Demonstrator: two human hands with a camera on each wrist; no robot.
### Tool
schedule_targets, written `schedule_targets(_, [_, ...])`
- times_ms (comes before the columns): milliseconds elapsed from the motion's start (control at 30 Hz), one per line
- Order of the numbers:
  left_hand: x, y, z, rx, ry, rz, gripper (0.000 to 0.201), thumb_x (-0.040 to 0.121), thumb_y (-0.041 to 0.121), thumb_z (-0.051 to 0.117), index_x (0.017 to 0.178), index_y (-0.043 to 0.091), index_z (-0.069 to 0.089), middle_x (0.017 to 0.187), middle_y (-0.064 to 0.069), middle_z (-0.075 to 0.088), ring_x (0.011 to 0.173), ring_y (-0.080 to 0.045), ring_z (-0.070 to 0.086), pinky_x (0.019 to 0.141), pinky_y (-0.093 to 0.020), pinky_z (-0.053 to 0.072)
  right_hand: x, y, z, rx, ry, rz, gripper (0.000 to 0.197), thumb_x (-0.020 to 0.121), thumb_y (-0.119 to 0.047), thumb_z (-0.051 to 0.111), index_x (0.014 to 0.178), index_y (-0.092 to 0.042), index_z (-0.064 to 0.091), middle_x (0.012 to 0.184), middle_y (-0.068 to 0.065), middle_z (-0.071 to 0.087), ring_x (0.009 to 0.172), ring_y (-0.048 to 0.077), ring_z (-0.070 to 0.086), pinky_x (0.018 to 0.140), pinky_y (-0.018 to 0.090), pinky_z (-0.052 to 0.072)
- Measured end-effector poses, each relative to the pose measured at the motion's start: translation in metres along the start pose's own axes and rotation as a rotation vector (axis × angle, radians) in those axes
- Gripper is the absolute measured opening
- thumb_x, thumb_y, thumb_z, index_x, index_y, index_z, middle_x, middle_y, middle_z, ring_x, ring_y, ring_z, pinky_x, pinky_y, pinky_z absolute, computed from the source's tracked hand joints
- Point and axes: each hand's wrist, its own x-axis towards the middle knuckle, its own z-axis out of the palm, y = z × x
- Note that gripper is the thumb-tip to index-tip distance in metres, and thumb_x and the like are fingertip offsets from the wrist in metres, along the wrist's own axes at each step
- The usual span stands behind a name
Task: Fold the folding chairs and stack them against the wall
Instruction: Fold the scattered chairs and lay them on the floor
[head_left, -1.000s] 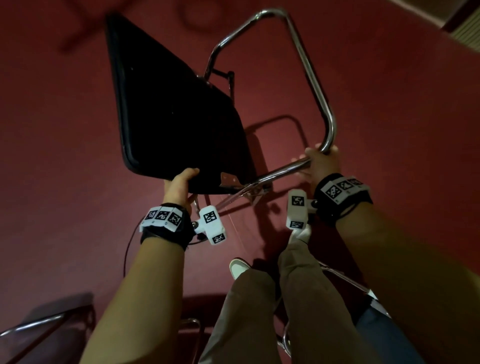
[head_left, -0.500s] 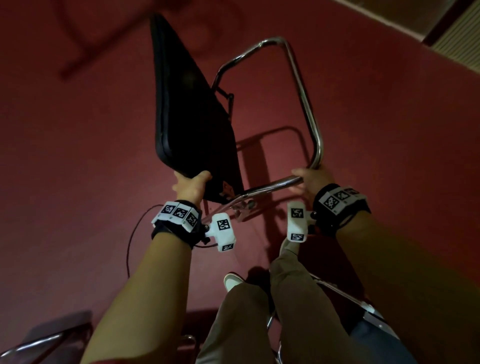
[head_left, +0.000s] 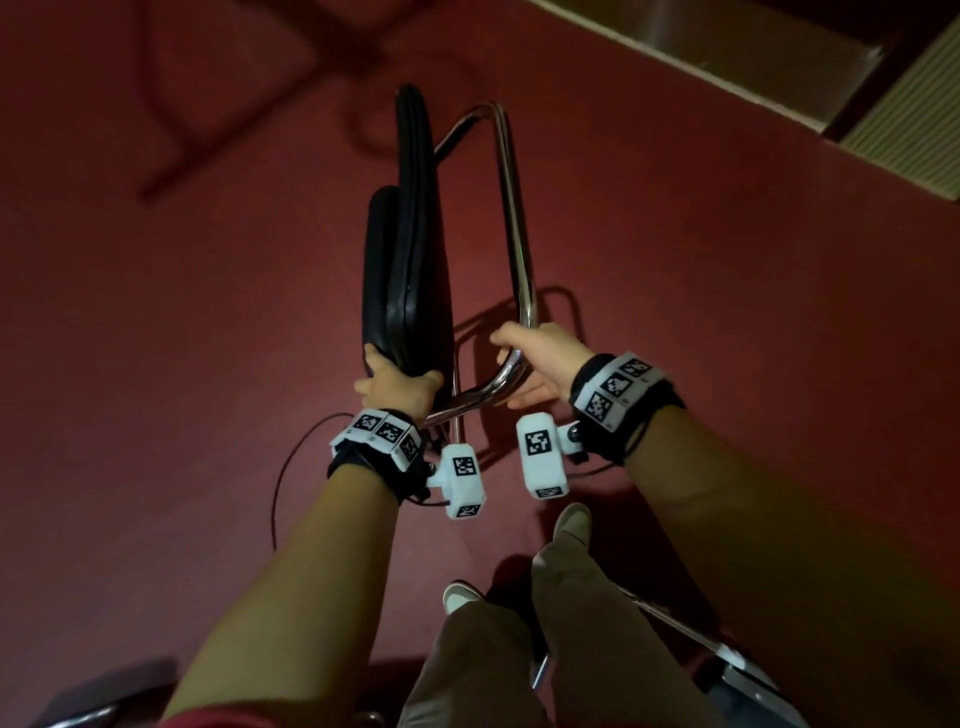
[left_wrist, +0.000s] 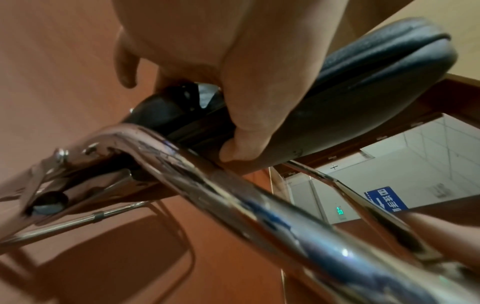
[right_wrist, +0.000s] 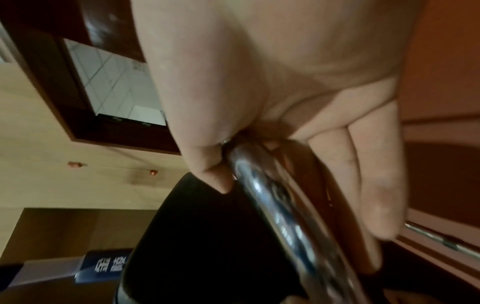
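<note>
The folding chair's black padded seat stands edge-on against the black backrest pad, above the red carpet. Its chrome tube frame loops to the right of the pads. My left hand grips the near edge of the pads, thumb on one side and fingers on the other; the left wrist view shows the thumb pressed on the seat pad. My right hand holds the bend of the frame, and in the right wrist view the tube sits between thumb and fingers.
Another chair's chrome frame lies by my right leg, and one more shows at the bottom left. A wall base runs across the top right. A dark cable trails on the carpet. My shoe is below the hands.
The seat has swung from showing its broad face to standing edge-on against the backrest, so the chair has closed flat. Both hands have kept their hold.
</note>
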Motion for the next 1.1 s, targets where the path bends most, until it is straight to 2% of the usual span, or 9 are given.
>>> schedule_targets(133, [0.009,-0.002,-0.012,0.015,-0.014,-0.013,0.107,0.081,0.037,0.074,0.159,0.026,0.003,0.141,-0.021,0.030,0.120,-0.046,0.050,0.107,-0.049,0.043,0.002,-0.021,-0.003,-0.044,-0.047,-0.021,0.023,0.093,-0.035,0.061,0.100,-0.013,0.055,0.085,0.015,0.067,0.073,0.033,0.071,0.071,0.046,0.060])
schedule_targets(267, [0.009,-0.007,-0.024,0.034,-0.053,-0.013,0.108,0.078,0.036,0.076,0.157,0.027,0.003,0.141,-0.020,0.029,0.125,-0.044,0.046,0.108,-0.051,0.042,0.013,-0.040,0.009,-0.007,0.020,-0.171,0.028,0.098,-0.024,0.056,0.116,-0.010,0.040,0.097,0.021,0.065,0.077,0.038,0.070,0.062,0.046,0.059])
schedule_targets(400, [0.011,-0.011,-0.039,0.014,-0.129,-0.049,0.111,0.072,0.028,0.085,0.154,0.025,0.010,0.139,-0.015,0.031,0.124,-0.039,0.047,0.095,-0.037,0.046,0.017,-0.047,0.024,0.126,-0.018,-0.102,0.032,0.102,-0.022,0.050,0.128,-0.013,0.033,0.105,0.024,0.056,0.094,0.040,0.069,0.064,0.058,0.059])
schedule_targets(567, [0.021,-0.010,-0.053,-0.087,-0.207,-0.081,0.121,0.034,0.033,0.080,0.140,0.018,0.024,0.127,-0.015,0.054,0.107,-0.032,0.061,0.091,-0.046,0.057,0.025,-0.051,0.031,0.221,0.011,-0.070,0.040,0.102,-0.033,0.052,0.134,-0.016,0.035,0.125,0.023,0.056,0.109,0.035,0.062,0.080,0.063,0.055])
schedule_targets(633, [0.026,-0.013,-0.054,-0.176,-0.188,-0.100,0.104,0.042,0.029,0.073,0.136,0.018,0.029,0.122,-0.016,0.059,0.099,-0.030,0.062,0.076,-0.043,0.059,0.025,-0.057,0.038,0.251,0.027,-0.059,0.055,0.095,-0.051,0.056,0.135,-0.016,0.040,0.133,0.016,0.054,0.119,0.034,0.057,0.091,0.065,0.050])
schedule_targets(733, [0.010,-0.004,-0.064,-0.236,-0.203,-0.131,0.082,0.065,0.020,0.068,0.138,0.021,0.030,0.123,-0.014,0.059,0.093,-0.025,0.060,0.059,-0.028,0.043,0.064,-0.040,0.032,0.300,0.027,-0.089,0.106,0.055,-0.084,0.073,0.139,-0.024,0.049,0.135,0.005,0.060,0.122,0.027,0.060,0.105,0.054,0.045])
schedule_targets(867, [0.004,0.004,-0.058,-0.268,-0.289,-0.086,0.069,0.088,0.004,0.058,0.147,0.018,0.027,0.116,-0.011,0.059,0.079,-0.014,0.055,0.055,-0.026,0.037,0.056,-0.044,0.023,0.245,0.098,-0.142,0.111,0.044,-0.072,0.088,0.136,-0.021,0.052,0.127,0.003,0.066,0.113,0.023,0.066,0.098,0.047,0.052])
schedule_targets(1000, [-0.001,0.027,-0.047,-0.273,-0.337,-0.047,0.074,0.084,0.009,0.058,0.150,0.021,0.028,0.112,-0.008,0.061,0.081,-0.016,0.056,0.061,-0.028,0.040,0.034,-0.065,0.021,0.222,0.095,-0.191,0.083,0.058,-0.045,0.092,0.126,-0.017,0.052,0.116,0.004,0.070,0.104,0.021,0.069,0.088,0.042,0.058])
schedule_targets(1100, [-0.002,0.040,-0.037,-0.281,-0.360,-0.042,0.089,0.069,0.019,0.056,0.153,0.026,0.028,0.120,-0.010,0.061,0.093,-0.024,0.060,0.076,-0.033,0.048,0.047,-0.071,0.010,0.201,0.127,-0.163,0.102,0.042,-0.056,0.095,0.127,-0.019,0.054,0.117,0.006,0.070,0.105,0.026,0.069,0.087,0.049,0.057])
